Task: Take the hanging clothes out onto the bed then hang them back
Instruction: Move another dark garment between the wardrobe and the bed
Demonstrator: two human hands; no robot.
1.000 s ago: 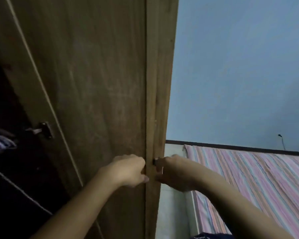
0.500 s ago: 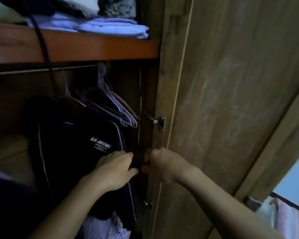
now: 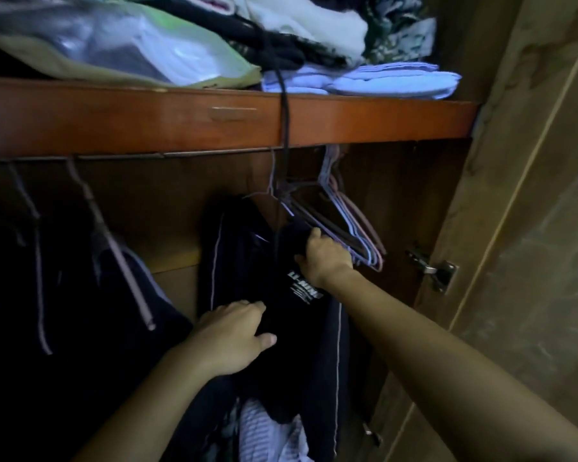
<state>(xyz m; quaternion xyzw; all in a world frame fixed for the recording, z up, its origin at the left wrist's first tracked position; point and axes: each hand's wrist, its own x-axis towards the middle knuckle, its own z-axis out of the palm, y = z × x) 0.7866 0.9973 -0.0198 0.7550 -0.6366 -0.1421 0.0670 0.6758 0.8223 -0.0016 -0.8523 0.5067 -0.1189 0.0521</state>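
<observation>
Inside an open wardrobe, the right hand (image 3: pixel 326 256) pinches the shoulder of a dark jacket (image 3: pixel 267 288) hanging lengthwise from the rail (image 3: pixel 121 157) at twelve o'clock, while the left hand (image 3: pixel 234 335), fingers curled, presses its front lower down.

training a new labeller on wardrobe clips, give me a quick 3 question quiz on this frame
1. True or false: the right hand grips the top of the dark garment near its hanger.
2. Multiple choice: the empty hangers hang (a) left of the dark garment, (b) right of it, (c) on the shelf.
3. Fill in: the left hand rests on the garment's ____ part.

Key: 1 true; 2 b; 3 lower
</observation>
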